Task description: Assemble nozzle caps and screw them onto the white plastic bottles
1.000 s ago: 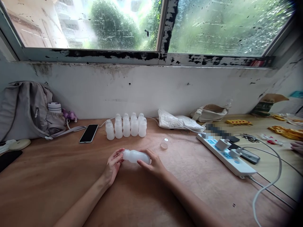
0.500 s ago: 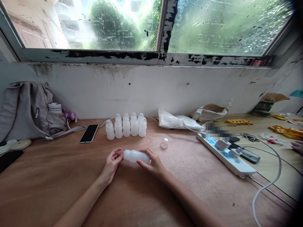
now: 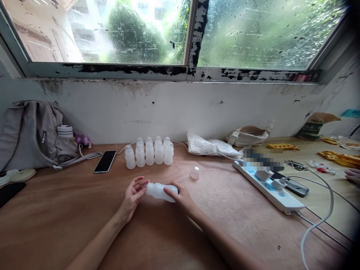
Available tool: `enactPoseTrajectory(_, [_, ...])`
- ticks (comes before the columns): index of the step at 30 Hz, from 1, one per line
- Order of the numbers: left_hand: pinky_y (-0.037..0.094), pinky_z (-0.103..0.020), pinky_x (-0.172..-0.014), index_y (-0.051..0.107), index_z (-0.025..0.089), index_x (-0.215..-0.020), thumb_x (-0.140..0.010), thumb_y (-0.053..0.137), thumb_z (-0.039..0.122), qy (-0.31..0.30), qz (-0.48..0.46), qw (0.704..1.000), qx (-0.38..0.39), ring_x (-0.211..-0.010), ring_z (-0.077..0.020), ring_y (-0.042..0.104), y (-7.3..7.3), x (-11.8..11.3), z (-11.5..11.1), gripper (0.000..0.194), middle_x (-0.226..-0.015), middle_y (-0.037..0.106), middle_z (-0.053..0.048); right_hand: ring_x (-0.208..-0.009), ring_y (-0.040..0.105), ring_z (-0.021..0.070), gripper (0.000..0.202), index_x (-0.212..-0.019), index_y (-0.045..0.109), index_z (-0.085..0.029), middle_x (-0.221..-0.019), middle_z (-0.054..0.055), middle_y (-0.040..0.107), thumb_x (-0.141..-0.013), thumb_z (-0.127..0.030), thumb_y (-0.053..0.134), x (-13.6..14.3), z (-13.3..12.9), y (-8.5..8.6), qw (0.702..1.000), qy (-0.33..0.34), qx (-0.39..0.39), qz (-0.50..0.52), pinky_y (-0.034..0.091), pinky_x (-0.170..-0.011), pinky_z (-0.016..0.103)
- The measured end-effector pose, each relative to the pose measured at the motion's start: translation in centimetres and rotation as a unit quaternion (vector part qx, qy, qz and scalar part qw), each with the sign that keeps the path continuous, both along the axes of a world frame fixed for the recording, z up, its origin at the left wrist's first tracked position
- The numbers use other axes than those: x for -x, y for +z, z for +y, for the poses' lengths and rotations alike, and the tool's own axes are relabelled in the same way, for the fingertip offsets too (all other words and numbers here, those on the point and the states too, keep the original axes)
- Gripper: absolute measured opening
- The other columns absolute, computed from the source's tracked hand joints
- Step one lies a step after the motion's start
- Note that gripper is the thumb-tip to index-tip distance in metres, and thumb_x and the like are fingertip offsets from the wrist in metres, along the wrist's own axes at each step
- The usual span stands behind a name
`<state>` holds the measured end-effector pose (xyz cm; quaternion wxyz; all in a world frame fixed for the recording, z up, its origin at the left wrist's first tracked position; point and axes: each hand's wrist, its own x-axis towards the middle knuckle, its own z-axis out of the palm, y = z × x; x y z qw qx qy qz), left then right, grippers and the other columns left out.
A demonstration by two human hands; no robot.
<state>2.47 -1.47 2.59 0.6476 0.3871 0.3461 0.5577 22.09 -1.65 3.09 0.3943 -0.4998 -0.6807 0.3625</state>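
A frosted white bottle (image 3: 161, 191) lies nearly sideways above the wooden table (image 3: 157, 232), its neck to the left. My right hand (image 3: 181, 198) is wrapped round its base end. At the neck end, the fingers of my left hand (image 3: 135, 195) are pinched together; what they hold there is too small and too hidden to make out. Behind my hands, several similar frosted bottles (image 3: 149, 153) stand upright in a close group. To the right of the held bottle, a small clear round cap (image 3: 194, 175) and a small white disc (image 3: 197, 168) lie on the table.
A phone (image 3: 105, 161) and a grey backpack (image 3: 33, 135) are at the left. White wrapping (image 3: 210, 145) and a pouch (image 3: 249, 135) lie by the wall. On the right are a power strip (image 3: 270, 187) with looping cables, yellow parts (image 3: 340, 157) and another person's hand (image 3: 353, 175).
The held bottle's base end has tilted slightly down, and my right hand has shifted its grip on it. My left fingers have stayed at the neck. The camera view has moved slightly.
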Motion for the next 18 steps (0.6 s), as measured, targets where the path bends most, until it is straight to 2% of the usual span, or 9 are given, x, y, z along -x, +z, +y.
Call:
enactPoseTrajectory(4, [0.040, -0.028, -0.083, 0.048, 0.019, -0.104, -0.073, 0.058, 0.031, -0.004, 0.006, 0.999, 0.038, -0.096, -0.0167, 0.054, -0.1, -0.4, -0.2, 0.035, -0.107, 0.056, -0.008, -0.073, 0.054, 0.0157, 0.031, -0.087, 0.059, -0.018, -0.078, 0.000, 0.060, -0.070, -0.044, 0.056, 0.7, -0.3, 0.2, 0.998, -0.024, 0.020, 0.054, 0.041, -0.063, 0.025])
enactPoseTrajectory(5, [0.041, -0.028, -0.082, 0.049, 0.017, -0.104, -0.072, 0.060, 0.031, -0.006, 0.020, 0.999, 0.041, -0.094, -0.0172, 0.054, -0.1, -0.5, -0.3, 0.036, -0.105, 0.057, -0.008, -0.072, 0.054, 0.0152, 0.031, -0.086, 0.058, -0.019, -0.077, 0.000, 0.059, -0.069, -0.044, 0.058, 0.8, -0.5, 0.2, 0.997, -0.026, 0.029, 0.069, 0.041, -0.062, 0.024])
enactPoseTrajectory(7, [0.040, -0.027, -0.082, 0.049, 0.017, -0.104, -0.068, 0.064, 0.028, -0.007, 0.045, 0.999, 0.022, -0.092, -0.0175, 0.055, 0.0, -0.5, -0.4, 0.041, -0.101, 0.059, -0.008, -0.060, 0.052, 0.0121, 0.033, -0.082, 0.057, -0.018, -0.072, 0.000, 0.057, -0.068, -0.047, 0.056, 0.9, -0.6, 0.4, 0.987, -0.015, 0.099, 0.124, 0.039, -0.050, 0.022])
enactPoseTrajectory(10, [0.040, -0.025, -0.081, 0.048, 0.019, -0.105, -0.065, 0.067, 0.024, -0.007, 0.063, 0.998, -0.015, -0.090, -0.0168, 0.056, 0.4, -0.4, -0.5, 0.045, -0.099, 0.061, -0.007, -0.040, 0.042, 0.0065, 0.038, -0.084, 0.052, -0.016, -0.062, -0.001, 0.052, -0.073, -0.053, 0.046, 0.8, -0.6, 0.3, 0.933, 0.047, 0.267, 0.238, 0.026, -0.033, 0.018])
enactPoseTrajectory(12, [0.040, -0.025, -0.080, 0.049, 0.019, -0.104, -0.066, 0.066, 0.024, -0.012, 0.060, 0.998, -0.011, -0.090, -0.0167, 0.056, 0.7, -0.3, -0.6, 0.042, -0.100, 0.061, -0.006, -0.036, 0.040, 0.0054, 0.040, -0.087, 0.050, -0.015, -0.061, -0.001, 0.052, -0.075, -0.053, 0.044, 0.7, -0.6, 0.3, 0.906, 0.085, 0.311, 0.274, 0.022, -0.030, 0.017])
enactPoseTrajectory(15, [0.040, -0.026, -0.082, 0.050, 0.019, -0.105, -0.069, 0.064, 0.026, -0.012, 0.021, 1.000, 0.019, -0.094, -0.0178, 0.055, 0.8, -0.3, -0.6, 0.039, -0.103, 0.060, -0.007, -0.040, 0.045, 0.0063, 0.038, -0.089, 0.049, -0.015, -0.063, 0.000, 0.053, -0.073, -0.050, 0.049, 0.9, -0.7, 0.4, 0.918, 0.079, 0.282, 0.267, 0.028, -0.032, 0.016])
enactPoseTrajectory(18, [0.038, -0.029, -0.088, 0.049, 0.020, -0.109, -0.073, 0.058, 0.034, -0.022, -0.055, 0.996, 0.067, -0.106, -0.0198, 0.049, 0.8, -0.6, -0.7, 0.039, -0.114, 0.054, -0.008, -0.053, 0.052, 0.0091, 0.041, -0.091, 0.048, -0.017, -0.070, -0.001, 0.055, -0.062, -0.040, 0.066, 1.6, -1.1, 0.6, 0.948, 0.056, 0.214, 0.228, 0.040, -0.040, 0.018])
